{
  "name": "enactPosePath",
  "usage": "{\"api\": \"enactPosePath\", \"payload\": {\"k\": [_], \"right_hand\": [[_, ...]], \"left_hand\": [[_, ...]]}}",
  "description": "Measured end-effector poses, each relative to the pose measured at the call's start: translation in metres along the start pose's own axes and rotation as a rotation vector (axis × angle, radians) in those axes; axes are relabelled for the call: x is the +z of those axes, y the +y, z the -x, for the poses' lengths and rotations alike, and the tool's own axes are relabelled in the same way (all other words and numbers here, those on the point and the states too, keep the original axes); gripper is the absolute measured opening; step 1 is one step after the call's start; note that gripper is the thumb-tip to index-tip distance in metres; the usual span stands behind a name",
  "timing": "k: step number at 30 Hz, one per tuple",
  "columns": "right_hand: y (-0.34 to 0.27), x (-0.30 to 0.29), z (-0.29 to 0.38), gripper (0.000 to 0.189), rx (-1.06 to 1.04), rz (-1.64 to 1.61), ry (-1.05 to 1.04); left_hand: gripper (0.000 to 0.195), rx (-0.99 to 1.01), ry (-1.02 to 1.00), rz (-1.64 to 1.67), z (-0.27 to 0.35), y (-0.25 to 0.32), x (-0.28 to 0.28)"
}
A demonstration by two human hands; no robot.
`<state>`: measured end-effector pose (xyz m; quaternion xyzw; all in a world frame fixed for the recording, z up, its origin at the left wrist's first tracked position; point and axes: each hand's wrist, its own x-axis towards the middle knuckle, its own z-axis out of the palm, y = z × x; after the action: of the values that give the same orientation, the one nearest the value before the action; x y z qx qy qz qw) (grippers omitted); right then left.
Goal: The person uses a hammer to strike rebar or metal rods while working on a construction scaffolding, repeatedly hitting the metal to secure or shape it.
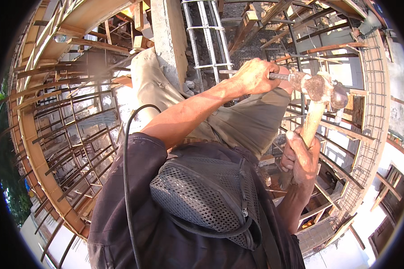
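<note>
My left hand (259, 77) grips a short ribbed steel bar (278, 76), held roughly level above my bent knee. At the bar's right end is the worn, rusty head (314, 88) of a hammer; whether the two touch I cannot tell. Its pale wooden handle (313, 121) runs down into my right hand (303, 156), whose fingers are wrapped around it. Left of the bar, a steel rebar cage (207, 33) with crosswise ties stretches away from me. A rough concrete member (166, 40) runs beside the cage, against my other leg.
Timber formwork (37, 168) curves along the left, with many wooden battens over a drop. On the right, more rebar (373, 101) lies along a board-edged beam form. A grey-clothed limb of another person (370, 25) shows at the upper right. A black cable (126, 175) hangs over my chest.
</note>
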<state>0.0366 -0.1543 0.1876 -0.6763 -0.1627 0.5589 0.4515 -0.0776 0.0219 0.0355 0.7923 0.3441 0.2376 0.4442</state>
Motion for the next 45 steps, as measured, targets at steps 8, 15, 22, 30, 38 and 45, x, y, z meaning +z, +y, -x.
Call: {"api": "enactPosePath", "payload": {"k": [8,15,22,30,38,45], "right_hand": [[-0.09,-0.03,0.047,0.026,-0.808,-0.279,-0.122],[0.005,-0.001,-0.01,0.018,0.078,-0.053,-0.033],[-0.051,-0.017,0.04,0.008,-0.324,-0.003,0.126],[-0.026,-0.008,0.007,0.024,-0.623,-0.261,-0.027],[-0.027,-0.004,0.035,0.015,-0.106,0.113,0.026],[-0.11,-0.04,0.032,0.031,-1.221,-0.325,-0.188]], "left_hand": [[0.035,-0.142,-0.045,0.072,-0.003,0.015,-0.013],[0.025,-0.112,-0.037,0.105,-0.003,0.012,-0.017],[0.026,-0.092,-0.027,0.041,0.001,0.006,-0.007],[0.026,-0.064,-0.015,0.029,0.001,0.005,-0.011],[0.028,-0.101,-0.043,0.056,0.008,-0.002,-0.005],[0.026,-0.122,-0.002,0.125,0.002,0.007,-0.011]]}}
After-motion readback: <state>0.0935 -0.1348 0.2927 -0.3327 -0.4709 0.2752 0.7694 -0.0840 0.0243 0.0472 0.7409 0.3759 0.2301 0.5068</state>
